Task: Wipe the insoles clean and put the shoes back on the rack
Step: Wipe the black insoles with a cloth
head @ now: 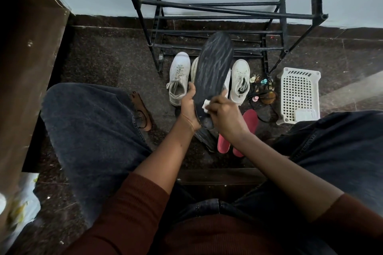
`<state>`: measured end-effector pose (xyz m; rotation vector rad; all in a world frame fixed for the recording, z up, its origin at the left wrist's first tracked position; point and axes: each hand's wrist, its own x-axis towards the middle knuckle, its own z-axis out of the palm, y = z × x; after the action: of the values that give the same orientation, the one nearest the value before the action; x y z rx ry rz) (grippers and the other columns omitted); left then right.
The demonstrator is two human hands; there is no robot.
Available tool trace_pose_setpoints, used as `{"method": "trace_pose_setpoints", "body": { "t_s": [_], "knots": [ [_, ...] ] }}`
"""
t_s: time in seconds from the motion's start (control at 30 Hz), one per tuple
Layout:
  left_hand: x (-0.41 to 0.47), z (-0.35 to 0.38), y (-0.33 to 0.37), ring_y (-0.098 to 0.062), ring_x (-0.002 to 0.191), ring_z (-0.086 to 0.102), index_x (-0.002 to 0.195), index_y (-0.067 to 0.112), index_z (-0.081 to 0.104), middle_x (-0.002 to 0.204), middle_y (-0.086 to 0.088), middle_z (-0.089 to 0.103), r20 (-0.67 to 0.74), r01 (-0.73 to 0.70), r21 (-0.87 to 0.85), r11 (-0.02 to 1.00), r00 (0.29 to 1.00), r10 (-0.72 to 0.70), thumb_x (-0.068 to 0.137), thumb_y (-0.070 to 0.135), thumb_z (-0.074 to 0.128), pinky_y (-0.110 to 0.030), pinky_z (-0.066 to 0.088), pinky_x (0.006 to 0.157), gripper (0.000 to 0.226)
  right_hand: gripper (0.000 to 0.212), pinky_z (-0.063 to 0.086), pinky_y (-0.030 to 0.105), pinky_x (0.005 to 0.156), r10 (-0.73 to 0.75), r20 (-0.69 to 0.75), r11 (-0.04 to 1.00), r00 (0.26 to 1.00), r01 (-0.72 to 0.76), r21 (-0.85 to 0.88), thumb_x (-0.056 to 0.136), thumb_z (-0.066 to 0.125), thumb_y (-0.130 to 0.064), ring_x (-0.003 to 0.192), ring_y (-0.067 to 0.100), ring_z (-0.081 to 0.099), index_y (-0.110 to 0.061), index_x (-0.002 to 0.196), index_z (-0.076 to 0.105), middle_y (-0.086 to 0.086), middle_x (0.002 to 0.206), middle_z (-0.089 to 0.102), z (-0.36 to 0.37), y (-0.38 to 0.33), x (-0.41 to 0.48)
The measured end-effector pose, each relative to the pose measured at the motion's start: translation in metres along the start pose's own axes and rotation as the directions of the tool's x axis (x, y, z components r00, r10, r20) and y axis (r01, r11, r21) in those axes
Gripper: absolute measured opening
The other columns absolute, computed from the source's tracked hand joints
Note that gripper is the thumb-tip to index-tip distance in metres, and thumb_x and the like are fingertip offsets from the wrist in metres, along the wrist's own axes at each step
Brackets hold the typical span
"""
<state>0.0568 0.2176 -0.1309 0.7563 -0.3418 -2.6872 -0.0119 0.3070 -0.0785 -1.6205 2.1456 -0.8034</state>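
My left hand (189, 107) grips the long dark grey foam insole (213, 68) by its side edge near the heel. It holds it up in front of the black metal tube rack (228, 14), toe end tipped towards the rack. My right hand (224, 114) pinches a small white wipe (205, 108) and presses it on the heel end.

The hold is low and one-sided, so I judge a hard stroke could bend the insole or twist it loose onto the gritty floor, dirtying it again. The small wipe may smear the pale streaks rather than lift them.

Below my hands, a second dark insole (204, 138) and two red insoles (250, 122) lie on my side of the rack, and I could mix them up. Beyond them, the white lace-up sneakers (179, 80) stand just before the rack, not yet on it.
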Motion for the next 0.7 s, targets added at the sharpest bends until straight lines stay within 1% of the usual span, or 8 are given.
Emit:
{"method": "trace_pose_setpoints", "body": {
  "t_s": [0.1, 0.17, 0.23, 0.43, 0.5, 0.57, 0.63, 0.7],
  "knots": [
    [-0.003, -0.002, 0.007, -0.029, 0.107, 0.06, 0.115, -0.004, 0.062, 0.12, -0.025, 0.058, 0.02, -0.029, -0.091, 0.995, 0.999, 0.031, 0.092, 0.068, 0.018, -0.032, 0.051, 0.09, 0.087, 0.015, 0.054, 0.031, 0.071, -0.034, 0.036, 0.998, 0.999, 0.032, 0.058, 0.071, 0.066, 0.012, 0.074, 0.027, 0.067, 0.003, 0.082, 0.073, 0.014, 0.087, 0.066, 0.005, -0.006, -0.022],
    [-0.003, 0.0, 0.007, -0.029, 0.106, 0.06, 0.11, -0.004, 0.065, 0.117, -0.024, 0.06, 0.023, -0.03, -0.124, 0.992, 0.999, 0.033, 0.092, 0.068, 0.019, -0.032, 0.053, 0.086, 0.088, 0.015, 0.053, 0.027, 0.073, -0.034, 0.037, 0.998, 0.999, 0.032, 0.053, 0.071, 0.067, 0.011, 0.074, 0.026, 0.067, 0.002, 0.082, 0.073, 0.013, 0.087, 0.067, 0.005, -0.002, -0.025],
    [-0.002, 0.004, 0.006, -0.03, 0.102, 0.061, 0.113, -0.004, 0.062, 0.115, -0.024, 0.06, 0.014, -0.024, -0.109, 0.994, 1.0, 0.026, 0.092, 0.068, 0.018, -0.033, 0.055, 0.082, 0.087, 0.014, 0.055, 0.03, 0.07, 0.007, 0.006, 0.999, 1.0, -0.007, 0.037, 0.073, 0.066, 0.01, 0.074, 0.028, 0.067, 0.004, 0.082, 0.073, 0.015, 0.086, 0.067, 0.003, 0.004, -0.018],
    [-0.007, 0.006, 0.006, -0.027, 0.095, 0.069, 0.099, 0.0, 0.073, 0.103, -0.018, 0.07, 0.053, 0.009, -0.061, 0.998, 0.999, -0.006, 0.094, 0.065, 0.009, -0.037, 0.055, 0.084, 0.091, 0.012, 0.051, 0.041, 0.067, 0.102, -0.134, 0.995, 0.986, -0.103, 0.001, 0.083, 0.06, 0.003, 0.081, 0.032, 0.063, 0.008, 0.085, 0.071, 0.019, 0.091, 0.063, 0.001, 0.004, 0.007],
    [-0.007, 0.005, 0.005, -0.026, 0.096, 0.068, 0.099, 0.001, 0.073, 0.104, -0.017, 0.07, 0.038, 0.02, -0.047, 0.999, 0.999, -0.018, 0.094, 0.065, 0.01, -0.036, 0.055, 0.086, 0.09, 0.015, 0.05, 0.039, 0.068, 0.166, -0.152, 0.985, 0.974, -0.17, -0.014, 0.085, 0.057, 0.001, 0.082, 0.031, 0.061, 0.008, 0.088, 0.07, 0.017, 0.096, 0.061, 0.006, 0.001, 0.009],
    [-0.006, 0.004, 0.003, -0.027, 0.101, 0.065, 0.102, -0.001, 0.071, 0.108, -0.018, 0.067, -0.004, 0.031, 0.004, 0.999, 1.0, -0.031, 0.093, 0.067, 0.012, -0.036, 0.049, 0.094, 0.09, 0.017, 0.046, 0.033, 0.067, 0.212, -0.123, 0.974, 0.97, -0.22, -0.057, 0.085, 0.055, 0.002, 0.081, 0.031, 0.061, 0.007, 0.091, 0.07, 0.017, 0.099, 0.061, 0.012, -0.002, 0.004],
    [-0.006, 0.003, 0.002, -0.029, 0.11, 0.058, 0.113, -0.004, 0.062, 0.116, -0.023, 0.06, -0.045, 0.021, -0.013, 1.0, 0.999, -0.021, 0.093, 0.067, 0.016, -0.038, 0.041, 0.103, 0.086, 0.017, 0.045, 0.03, 0.065, 0.196, -0.083, 0.977, 0.977, -0.202, -0.07, 0.082, 0.056, 0.006, 0.077, 0.032, 0.062, 0.006, 0.09, 0.071, 0.018, 0.096, 0.063, 0.017, -0.007, -0.005],
    [-0.006, 0.002, 0.003, -0.031, 0.113, 0.053, 0.12, -0.004, 0.053, 0.121, -0.025, 0.054, -0.07, -0.003, -0.07, 0.998, 0.998, -0.002, 0.093, 0.066, 0.02, -0.037, 0.041, 0.102, 0.082, 0.016, 0.048, 0.03, 0.065, 0.162, -0.043, 0.986, 0.986, -0.164, -0.036, 0.079, 0.057, 0.008, 0.074, 0.031, 0.063, 0.006, 0.085, 0.072, 0.018, 0.091, 0.064, 0.019, -0.012, -0.015]
  ]
}}
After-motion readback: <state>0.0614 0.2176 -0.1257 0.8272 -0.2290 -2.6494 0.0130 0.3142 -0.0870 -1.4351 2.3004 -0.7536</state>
